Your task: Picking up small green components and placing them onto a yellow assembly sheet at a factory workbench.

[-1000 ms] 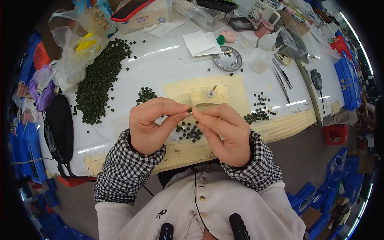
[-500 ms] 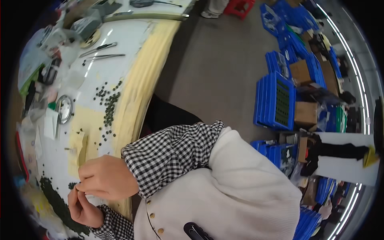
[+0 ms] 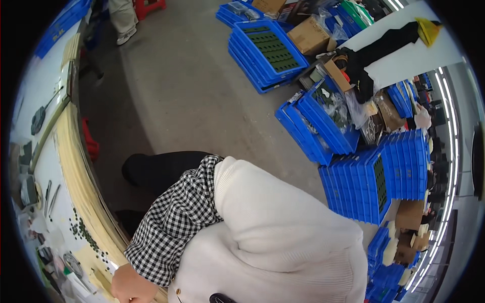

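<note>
Because tiny, green pieces (image 3: 83,233), axes unclear.

Left of the white panel (image 3: 406,61) sit a cardboard box (image 3: 306,35), stacked blue crates (image 3: 246,64) and, farthest, a red stool (image 3: 145,9).

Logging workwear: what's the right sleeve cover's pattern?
Sleeve cover: black-and-white check, best in head view.

no text can be clearly read; at ten o'clock, small white characters (image 3: 58,34) are borne by a blue crate (image 3: 68,20), too blurred to be deciphered.
</note>
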